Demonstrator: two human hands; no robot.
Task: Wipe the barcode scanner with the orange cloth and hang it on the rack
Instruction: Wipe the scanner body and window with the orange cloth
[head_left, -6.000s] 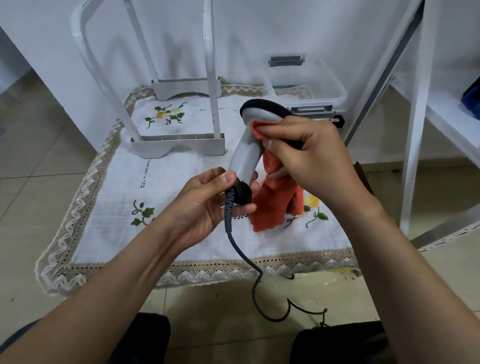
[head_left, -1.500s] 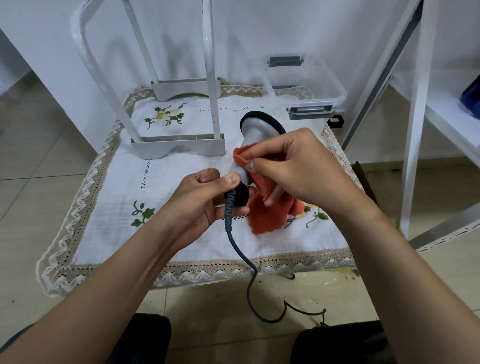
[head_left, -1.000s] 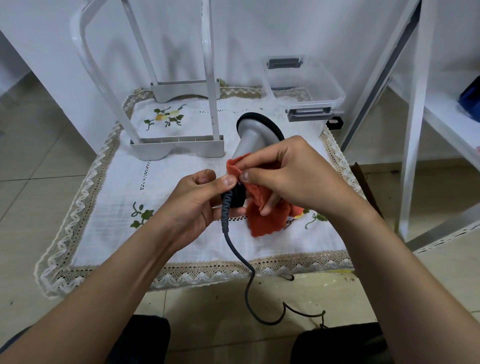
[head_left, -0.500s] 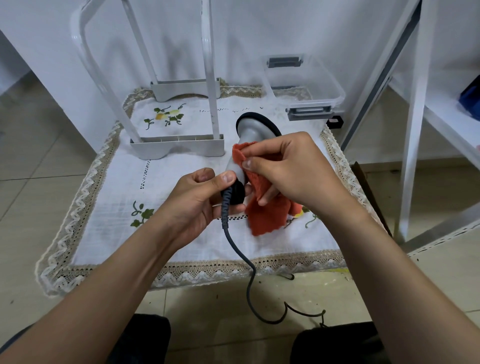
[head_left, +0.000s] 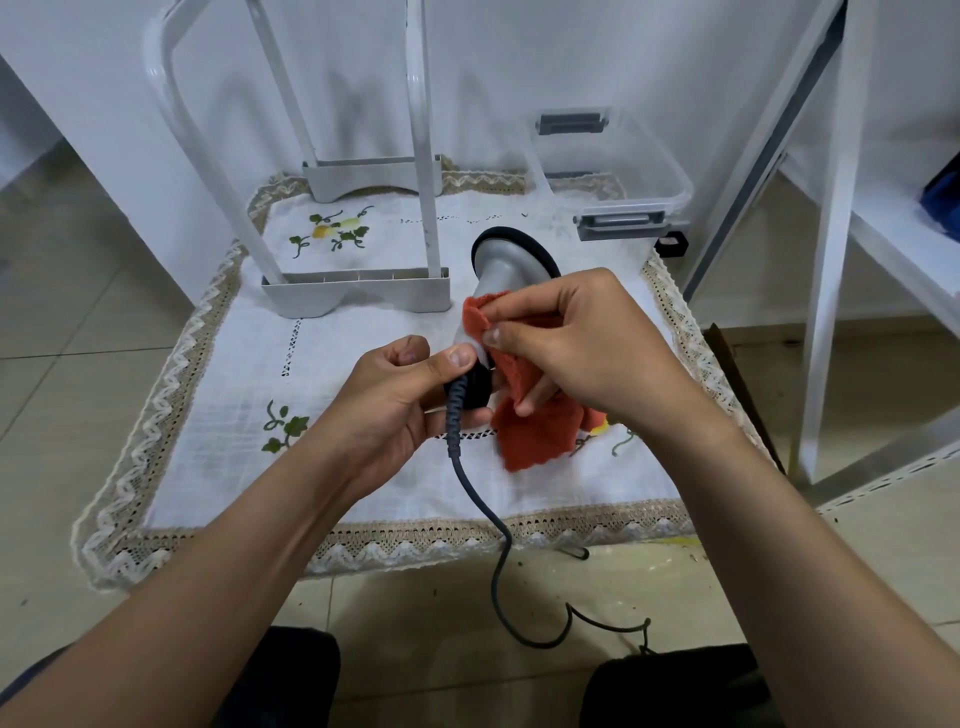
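A grey barcode scanner with a black-rimmed head is held above the low table, head pointing away from me. My left hand grips the black base of its handle, where the dark cable leaves and hangs to the floor. My right hand pinches the orange cloth against the scanner's handle, and the cloth's free end hangs below my fingers. The white rack stands on the table behind, to the left of the scanner.
The table wears a white embroidered tablecloth with a lace border. A clear plastic lidded box sits at the back right. White shelving stands to the right. Tiled floor surrounds the table, and my knees show at the bottom.
My right hand has been sliding the cloth up and down the scanner's handle; it was near the head six seconds ago and is now low, close to my left thumb.
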